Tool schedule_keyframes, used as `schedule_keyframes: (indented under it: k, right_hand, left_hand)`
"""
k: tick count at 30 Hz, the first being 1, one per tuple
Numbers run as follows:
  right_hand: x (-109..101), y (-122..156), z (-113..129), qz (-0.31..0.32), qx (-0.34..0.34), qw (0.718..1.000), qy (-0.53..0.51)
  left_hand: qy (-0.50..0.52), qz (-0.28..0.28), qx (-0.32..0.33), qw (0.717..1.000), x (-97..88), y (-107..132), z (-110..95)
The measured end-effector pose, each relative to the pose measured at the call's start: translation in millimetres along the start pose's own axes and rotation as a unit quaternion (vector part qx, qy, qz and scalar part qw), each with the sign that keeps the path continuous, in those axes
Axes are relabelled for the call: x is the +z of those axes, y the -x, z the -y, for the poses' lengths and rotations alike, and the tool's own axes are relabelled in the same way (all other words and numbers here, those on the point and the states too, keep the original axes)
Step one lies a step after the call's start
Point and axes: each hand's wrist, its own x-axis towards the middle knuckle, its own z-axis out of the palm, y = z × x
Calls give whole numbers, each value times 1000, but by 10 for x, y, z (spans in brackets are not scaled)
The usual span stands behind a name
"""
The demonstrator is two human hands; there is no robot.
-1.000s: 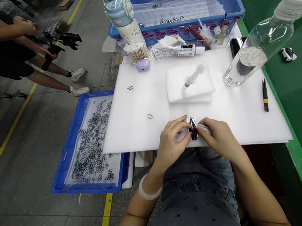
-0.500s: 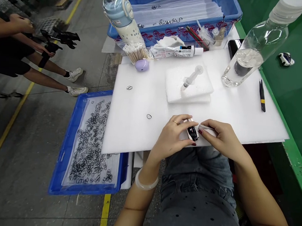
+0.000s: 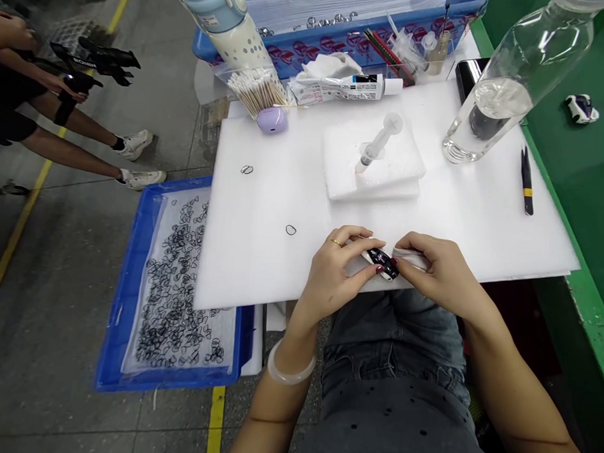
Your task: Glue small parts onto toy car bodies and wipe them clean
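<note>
A: While both hands meet at the near edge of the sheet, what is held?
B: Left hand pinches car; right hand grips wipe, touching car. Step, likely: wiping. Next calls for turning car, pinch firm. Farther: syringe, bottle.

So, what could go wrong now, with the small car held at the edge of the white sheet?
1. The left hand holds the small car and the right hand a cloth at the near edge of the white sheet, above the lap; a slip could let the car fall.
2. The bottle of clear liquid stands close by the phone; a knock might wet it.
</note>
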Motion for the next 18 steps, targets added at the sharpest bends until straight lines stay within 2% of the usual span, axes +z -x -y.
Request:
schedule_keyframes:
  k: [6, 16, 18]
  right_hand:
    - [9, 1, 19, -3, 0, 1000, -6]
    - [91, 46, -47, -54, -56, 997, 23]
    - [103, 84, -47, -88, -75, 993, 3]
  left_hand:
    - [-5, 4, -7, 1000, 5, -2, -18]
    - [-29, 27, -7, 999, -4, -22, -55]
    - [-38, 39, -2, 999, -27, -17, -39]
